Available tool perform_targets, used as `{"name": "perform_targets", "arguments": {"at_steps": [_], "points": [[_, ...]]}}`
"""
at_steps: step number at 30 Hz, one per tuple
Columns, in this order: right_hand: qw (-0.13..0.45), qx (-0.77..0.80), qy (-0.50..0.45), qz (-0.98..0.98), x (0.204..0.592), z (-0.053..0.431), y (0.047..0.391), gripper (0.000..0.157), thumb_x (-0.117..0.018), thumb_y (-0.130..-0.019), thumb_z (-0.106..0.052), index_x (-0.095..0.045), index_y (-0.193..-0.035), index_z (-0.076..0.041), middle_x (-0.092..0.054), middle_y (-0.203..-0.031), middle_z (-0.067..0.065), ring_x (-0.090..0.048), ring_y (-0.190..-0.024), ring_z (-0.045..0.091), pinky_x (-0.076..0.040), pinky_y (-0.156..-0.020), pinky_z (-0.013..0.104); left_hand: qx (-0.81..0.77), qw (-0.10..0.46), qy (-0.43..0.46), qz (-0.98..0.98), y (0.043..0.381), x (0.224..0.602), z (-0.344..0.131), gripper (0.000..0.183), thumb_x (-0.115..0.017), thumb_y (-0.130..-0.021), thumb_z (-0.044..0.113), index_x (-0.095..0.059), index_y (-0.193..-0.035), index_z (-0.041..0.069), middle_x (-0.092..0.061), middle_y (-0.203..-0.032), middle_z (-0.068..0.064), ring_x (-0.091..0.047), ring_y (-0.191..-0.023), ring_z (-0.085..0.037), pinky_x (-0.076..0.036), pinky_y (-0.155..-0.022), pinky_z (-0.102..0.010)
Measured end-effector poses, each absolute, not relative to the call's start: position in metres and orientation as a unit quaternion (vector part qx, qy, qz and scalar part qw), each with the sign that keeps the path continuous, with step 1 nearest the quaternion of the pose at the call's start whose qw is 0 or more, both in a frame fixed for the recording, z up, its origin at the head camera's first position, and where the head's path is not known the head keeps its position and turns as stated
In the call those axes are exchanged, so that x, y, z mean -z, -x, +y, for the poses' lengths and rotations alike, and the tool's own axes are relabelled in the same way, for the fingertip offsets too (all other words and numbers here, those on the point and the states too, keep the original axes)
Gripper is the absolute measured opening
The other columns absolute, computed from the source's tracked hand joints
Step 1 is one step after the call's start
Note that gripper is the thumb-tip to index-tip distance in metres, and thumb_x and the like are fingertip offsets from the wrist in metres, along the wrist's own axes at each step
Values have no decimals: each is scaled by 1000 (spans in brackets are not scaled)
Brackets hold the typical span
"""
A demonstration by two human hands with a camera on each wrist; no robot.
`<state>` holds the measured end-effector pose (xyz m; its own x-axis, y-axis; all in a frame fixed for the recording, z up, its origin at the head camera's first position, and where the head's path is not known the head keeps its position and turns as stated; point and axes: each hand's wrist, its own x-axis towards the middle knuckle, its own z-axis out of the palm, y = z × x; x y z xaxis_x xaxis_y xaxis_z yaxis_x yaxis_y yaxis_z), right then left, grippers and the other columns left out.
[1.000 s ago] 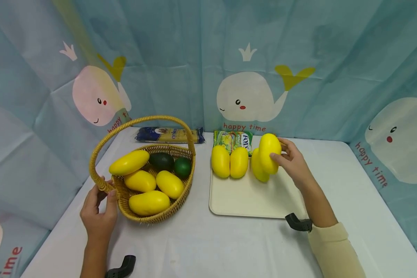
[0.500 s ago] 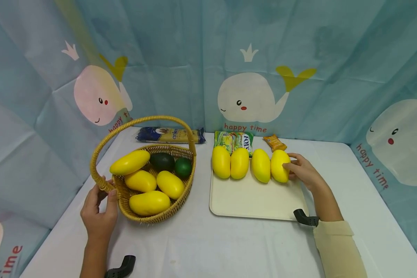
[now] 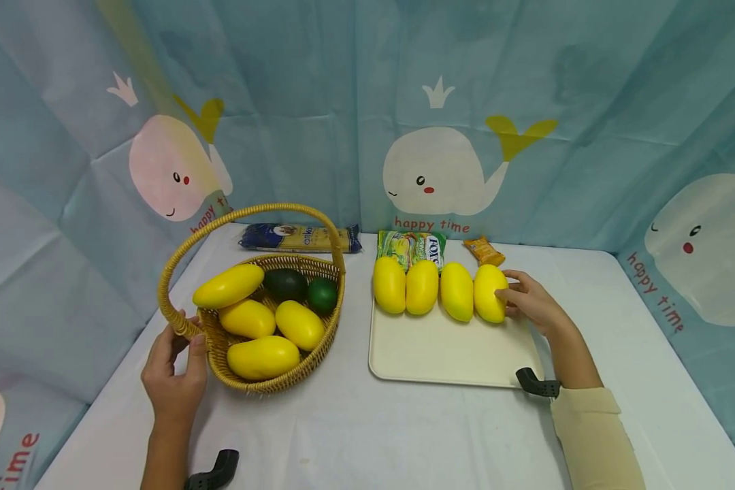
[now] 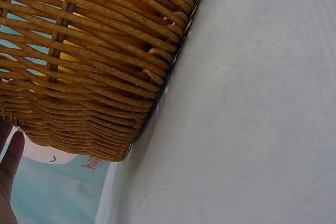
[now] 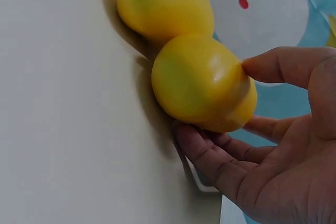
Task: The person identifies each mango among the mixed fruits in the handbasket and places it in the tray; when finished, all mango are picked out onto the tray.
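Observation:
My left hand grips the wicker basket at its left side, where the handle joins the rim. Inside the basket lie several yellow mangoes, a dark avocado and a green round fruit. On the cream tray, mangoes stand in a row along the back edge. My right hand holds the rightmost mango, thumb on one side and fingers on the other. In the right wrist view this mango touches its neighbour.
Behind the basket lies a blue and yellow pasta packet. A green candy bag lies behind the tray, with a small orange packet to its right. A whale-print curtain hangs around the white table.
My right hand has lowered the mango onto the tray's back right, then shifted it slightly left with its neighbour. The orange packet has come into view. My left hand has stayed at the basket.

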<state>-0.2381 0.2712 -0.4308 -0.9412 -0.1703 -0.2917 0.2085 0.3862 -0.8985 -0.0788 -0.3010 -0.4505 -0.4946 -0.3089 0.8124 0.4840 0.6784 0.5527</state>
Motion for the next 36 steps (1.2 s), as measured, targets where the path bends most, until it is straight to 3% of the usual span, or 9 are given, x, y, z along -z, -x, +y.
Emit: {"name": "perform_targets", "arguments": {"at_steps": [8,16,26,36], "points": [[167,565,13,808,430,270,237,76,-62,-98,-19,-18,-158,-2,-37,-144,34,-57,-103,25,-56,-86,33,399,503,58,-765,75,438,-291,39,-65,-88,-11,-61,-127,-13,-65,-106,-34,-62,-106,-3,-47,-95,-15],[189,568,2,801,430,270,237,74,-59,-99,-19,-18,-158,0,-31,-153,34,-57,-97,20,-56,-84,31,399,503,57,-765,78,447,-298,38,-66,-89,-8,-61,-126,-13,-65,-107,-32,-62,-107,-4,-48,-95,-15],[161,508,-22,846,430,265,239,81,-60,-99,-39,-21,-158,1,-33,-152,30,-52,-96,26,-54,-78,32,392,507,57,-766,80,451,-302,40,-67,-88,-9,-61,-128,-10,-66,-107,-30,-63,-106,-4,-48,-95,-16],[146,484,-31,862,428,261,237,84,-63,-97,-42,-23,-157,-1,-30,-153,32,-46,-120,40,-53,-86,39,395,504,55,-766,80,450,-300,42,-67,-87,-11,-61,-129,-10,-65,-107,-32,-63,-107,-5,-48,-96,-16]]}}
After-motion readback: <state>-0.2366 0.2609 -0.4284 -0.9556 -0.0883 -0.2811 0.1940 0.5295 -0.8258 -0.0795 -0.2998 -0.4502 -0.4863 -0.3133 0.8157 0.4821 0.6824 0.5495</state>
